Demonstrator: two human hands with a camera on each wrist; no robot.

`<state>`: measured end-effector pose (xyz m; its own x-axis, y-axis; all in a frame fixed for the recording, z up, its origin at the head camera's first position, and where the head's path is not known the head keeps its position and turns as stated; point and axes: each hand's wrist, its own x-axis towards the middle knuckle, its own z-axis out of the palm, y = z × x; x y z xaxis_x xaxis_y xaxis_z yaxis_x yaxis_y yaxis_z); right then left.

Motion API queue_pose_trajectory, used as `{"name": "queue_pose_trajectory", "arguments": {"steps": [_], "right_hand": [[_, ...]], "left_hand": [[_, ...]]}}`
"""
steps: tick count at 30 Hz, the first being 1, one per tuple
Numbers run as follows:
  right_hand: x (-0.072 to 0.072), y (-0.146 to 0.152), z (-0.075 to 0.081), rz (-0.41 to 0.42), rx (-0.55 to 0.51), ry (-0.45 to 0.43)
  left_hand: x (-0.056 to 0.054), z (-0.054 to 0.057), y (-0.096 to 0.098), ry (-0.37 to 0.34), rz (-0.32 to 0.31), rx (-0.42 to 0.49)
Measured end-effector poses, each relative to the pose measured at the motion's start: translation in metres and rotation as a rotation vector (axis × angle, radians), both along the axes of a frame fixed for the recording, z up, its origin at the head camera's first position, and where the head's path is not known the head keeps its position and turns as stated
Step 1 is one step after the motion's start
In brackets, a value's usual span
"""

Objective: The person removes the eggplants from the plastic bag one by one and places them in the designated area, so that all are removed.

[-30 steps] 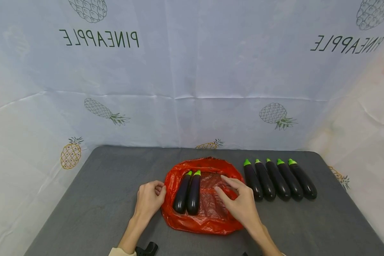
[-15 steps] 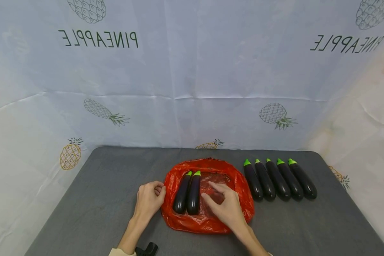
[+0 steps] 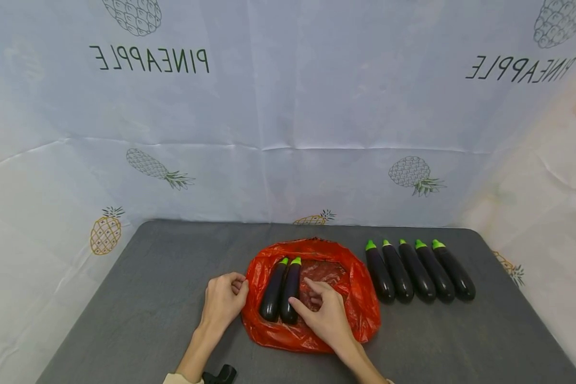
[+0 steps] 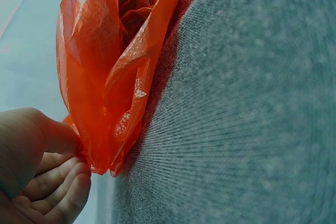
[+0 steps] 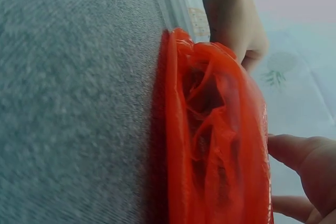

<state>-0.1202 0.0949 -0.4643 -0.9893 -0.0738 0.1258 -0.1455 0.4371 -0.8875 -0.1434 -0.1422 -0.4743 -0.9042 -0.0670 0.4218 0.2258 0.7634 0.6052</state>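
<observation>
A red plastic bag (image 3: pixel 365 306) lies spread on the table, its rim rolled out around the middle. Two eggplants, a left one (image 3: pixel 271 294) and a right one (image 3: pixel 292 285), lie side by side on its left half. My left hand (image 3: pixel 222 300) pinches the bag's left rim between thumb and fingers; the left wrist view shows the gathered plastic (image 4: pixel 100 103) at the fingertips. Over the bag's right half is my right hand (image 3: pixel 328 317), thumb and fingers spread apart. Its thumb overlaps the right eggplant's edge; whether it touches cannot be told.
Several more eggplants (image 3: pixel 418 272) lie in a slanting row on the grey table (image 3: pixel 173 277), right of the bag. A white cloth (image 3: pixel 288 106) printed with pineapples hangs behind the table. A black object (image 3: pixel 221 375) sits by the left wrist.
My right hand has moved left from the bag's right rim across to the right eggplant. My left hand keeps its pinch on the left rim, and the eggplants lie as before.
</observation>
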Motion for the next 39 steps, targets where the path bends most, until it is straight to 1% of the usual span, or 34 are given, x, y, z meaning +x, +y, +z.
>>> {"name": "queue_pose_trajectory", "arguments": {"steps": [7, 18, 28, 39], "right_hand": [[0.001, -0.001, -0.004, 0.030, 0.003, -0.016], [0.003, -0.010, -0.010, 0.041, 0.074, -0.019], [0.005, -0.015, -0.012, 0.064, 0.038, -0.005], [0.005, -0.017, -0.013, 0.038, -0.014, -0.050]], "left_hand": [[0.000, 0.001, 0.000, 0.008, -0.004, 0.000], [0.000, 0.002, 0.000, 0.000, -0.006, 0.001], [0.000, 0.002, 0.001, -0.004, -0.006, 0.001], [0.001, 0.002, 0.001, 0.000, -0.004, -0.002]]}}
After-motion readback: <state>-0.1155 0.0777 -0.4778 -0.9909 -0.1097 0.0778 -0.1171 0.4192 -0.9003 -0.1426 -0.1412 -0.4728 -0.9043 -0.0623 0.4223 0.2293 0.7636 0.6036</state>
